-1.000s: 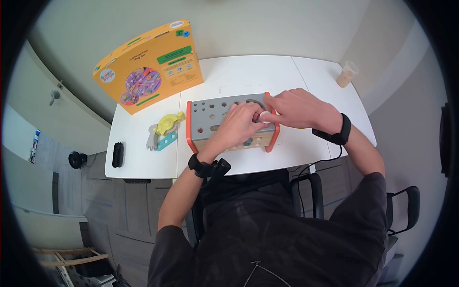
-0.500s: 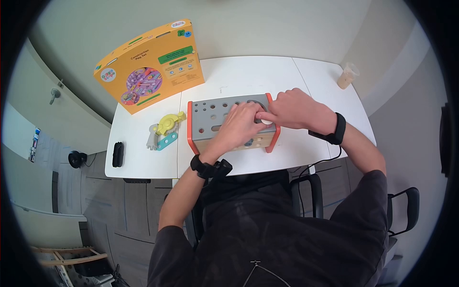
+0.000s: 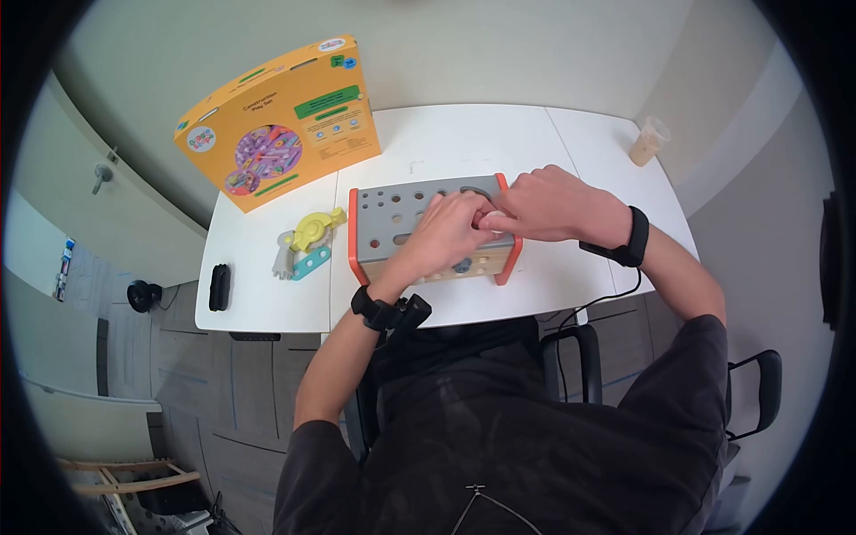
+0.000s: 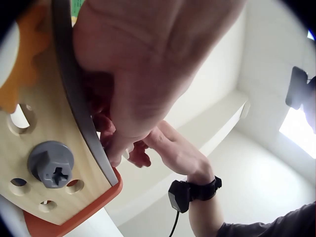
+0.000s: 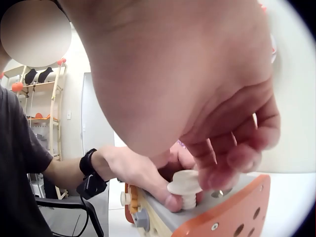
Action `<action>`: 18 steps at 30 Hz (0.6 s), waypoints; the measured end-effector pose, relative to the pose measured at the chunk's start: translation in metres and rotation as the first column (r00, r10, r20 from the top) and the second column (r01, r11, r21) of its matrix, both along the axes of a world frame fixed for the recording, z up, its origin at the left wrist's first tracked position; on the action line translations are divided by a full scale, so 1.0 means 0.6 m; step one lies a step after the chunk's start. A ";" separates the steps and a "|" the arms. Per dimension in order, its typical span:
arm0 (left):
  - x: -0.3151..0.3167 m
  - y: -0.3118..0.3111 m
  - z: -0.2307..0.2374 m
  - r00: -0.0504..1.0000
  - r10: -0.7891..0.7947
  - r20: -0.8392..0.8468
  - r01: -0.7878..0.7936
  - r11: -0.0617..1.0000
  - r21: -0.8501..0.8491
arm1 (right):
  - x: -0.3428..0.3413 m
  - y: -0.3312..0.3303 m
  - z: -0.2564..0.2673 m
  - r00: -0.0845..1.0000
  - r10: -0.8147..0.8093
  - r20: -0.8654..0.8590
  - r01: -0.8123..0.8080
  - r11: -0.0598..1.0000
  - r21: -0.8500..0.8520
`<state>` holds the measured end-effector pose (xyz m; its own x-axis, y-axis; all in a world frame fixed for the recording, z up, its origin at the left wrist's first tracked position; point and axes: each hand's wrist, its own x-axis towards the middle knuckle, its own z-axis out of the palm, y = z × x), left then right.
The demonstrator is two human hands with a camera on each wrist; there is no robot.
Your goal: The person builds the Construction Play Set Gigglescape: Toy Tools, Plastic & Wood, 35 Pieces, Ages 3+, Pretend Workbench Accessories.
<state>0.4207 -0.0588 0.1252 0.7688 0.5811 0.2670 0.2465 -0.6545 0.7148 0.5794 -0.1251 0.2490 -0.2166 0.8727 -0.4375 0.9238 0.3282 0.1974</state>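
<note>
A cream-coloured toy bolt (image 5: 186,183) with a threaded shaft stands upright at the grey top of a toy workbench (image 3: 376,228), near its right orange end panel. My left hand (image 3: 448,234) reaches over the bench top and steadies the bolt, its thumb (image 5: 171,202) against the shaft. From the right, my right hand (image 3: 557,207) pinches the bolt's head with curled fingers; its thumb lies across it in the head view. A grey toy bolt (image 4: 51,165) sits in the wooden front panel.
Left of the bench lie a yellow toy piece (image 3: 314,230), a grey piece (image 3: 284,257) and a teal perforated strip (image 3: 311,263). A black case (image 3: 219,287) rests farther left. Behind stands a yellow box (image 3: 267,125); a plastic cup (image 3: 649,143) is at the back right.
My right thumb has moved about the bolt's head, first up over it, then back down with a small wrist turn. My left hand stays nearly in place; the workbench has barely moved.
</note>
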 end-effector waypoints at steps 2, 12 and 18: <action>0.000 0.012 0.004 0.989 -0.033 -0.141 0.033 0.999 -0.001 | 0.033 -0.005 -0.039 0.930 0.197 -0.311 -0.136 0.969 0.206; 0.001 -0.001 -0.002 1.000 0.018 -0.006 -0.017 0.999 0.038 | 0.018 0.010 -0.040 0.977 0.177 0.118 -0.185 0.981 0.064; -0.006 0.014 0.009 0.976 0.008 -0.216 -0.041 0.988 -0.147 | 0.043 -0.017 -0.055 0.887 0.254 -0.385 -0.144 0.945 0.294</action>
<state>0.4172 -0.0501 0.1306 0.7835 0.6213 0.0062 0.4193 -0.5360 0.7328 0.6055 -0.1353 0.2161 -0.5092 0.8596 -0.0434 0.8591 0.5045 -0.0863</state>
